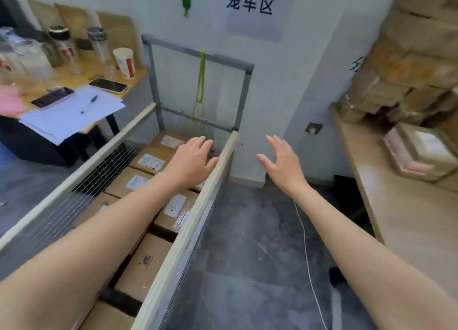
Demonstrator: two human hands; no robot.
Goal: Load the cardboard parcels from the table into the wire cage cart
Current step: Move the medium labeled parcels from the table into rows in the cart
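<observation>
The wire cage cart (pixel 195 220) stands at the lower left, with pale rails and mesh sides. Several cardboard parcels (pixel 146 262) with white labels lie inside it. My left hand (pixel 192 159) hovers over the far end of the cart with straight fingers and holds nothing. My right hand (pixel 283 161) is spread out above the floor, just right of the cart's right rail, also empty. On the table (pixel 401 220) at the right, a pile of cardboard parcels (pixel 406 81) rises against the wall, and one taped parcel (pixel 421 151) lies in front of it.
A desk (pixel 74 81) at the far left carries phones, papers, a pen, bottles and a paper cup. A green cord (pixel 200 86) hangs from the cart's grey back frame. Dark tiled floor (pixel 260 255) lies between cart and table, with a thin white cable across it.
</observation>
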